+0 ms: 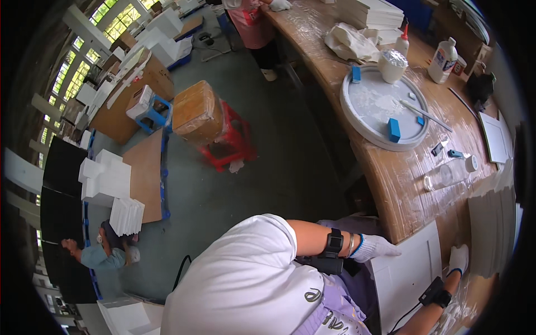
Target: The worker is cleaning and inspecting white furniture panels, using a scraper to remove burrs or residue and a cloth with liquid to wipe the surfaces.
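Observation:
Both my hands wear white gloves and black wrist devices. My left hand (pixel 375 247) reaches from my white-sleeved shoulder and grips the upper left corner of a white board (pixel 410 276). The board lies at the near edge of the curved wooden table (pixel 402 192). My right hand (pixel 458 259) is closed over the board's far right edge. A cable runs down from the right wrist device.
A round white tray (pixel 357 111) holds blue blocks, a white cup and a stick. Glue bottles (pixel 444 58) and stacked white boards (pixel 371 12) are behind it, and a grey sheet stack (pixel 491 229) is to the right. A red stool (pixel 231 142) carries a wrapped brown box. One person stands at the top, another crouches at the lower left.

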Motion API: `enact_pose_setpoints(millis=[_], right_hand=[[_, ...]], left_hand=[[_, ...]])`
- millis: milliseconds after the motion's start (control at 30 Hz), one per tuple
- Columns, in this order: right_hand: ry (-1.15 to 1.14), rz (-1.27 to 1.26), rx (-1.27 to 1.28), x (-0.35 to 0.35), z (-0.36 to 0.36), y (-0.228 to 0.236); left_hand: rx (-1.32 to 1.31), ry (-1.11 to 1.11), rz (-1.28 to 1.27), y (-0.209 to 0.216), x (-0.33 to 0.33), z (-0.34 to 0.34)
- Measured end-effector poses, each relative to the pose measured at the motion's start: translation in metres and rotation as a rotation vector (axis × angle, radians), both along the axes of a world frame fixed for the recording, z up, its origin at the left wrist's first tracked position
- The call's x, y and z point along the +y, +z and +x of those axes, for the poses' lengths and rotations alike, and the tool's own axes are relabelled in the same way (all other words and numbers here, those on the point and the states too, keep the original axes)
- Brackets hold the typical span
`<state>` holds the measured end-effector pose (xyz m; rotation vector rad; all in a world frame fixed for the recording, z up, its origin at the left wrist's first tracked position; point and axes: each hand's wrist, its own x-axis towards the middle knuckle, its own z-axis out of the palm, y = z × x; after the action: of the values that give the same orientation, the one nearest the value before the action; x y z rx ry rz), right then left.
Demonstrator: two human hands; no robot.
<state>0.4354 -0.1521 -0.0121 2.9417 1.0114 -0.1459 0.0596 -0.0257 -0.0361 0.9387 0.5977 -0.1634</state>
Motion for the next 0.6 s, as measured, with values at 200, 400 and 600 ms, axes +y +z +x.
enact_pose_setpoints(millis=[200,400,600], right_hand=[[0.226,0.317,-0.099,-0.003,0.007,-0.031],[0.040,0.607,0.045,-0.056,-0.074,0.056],[-0.149,0.728,-0.186,-0.071,-0.197,0.081]], left_hand=[[0.021,-0.023,0.139,0.015,-0.002,-0.002],[-0.008,-0.104,0.310,0.018,-0.016,0.000],[-0.123,0.100,-0.290,0.001,-0.016,-0.007]])
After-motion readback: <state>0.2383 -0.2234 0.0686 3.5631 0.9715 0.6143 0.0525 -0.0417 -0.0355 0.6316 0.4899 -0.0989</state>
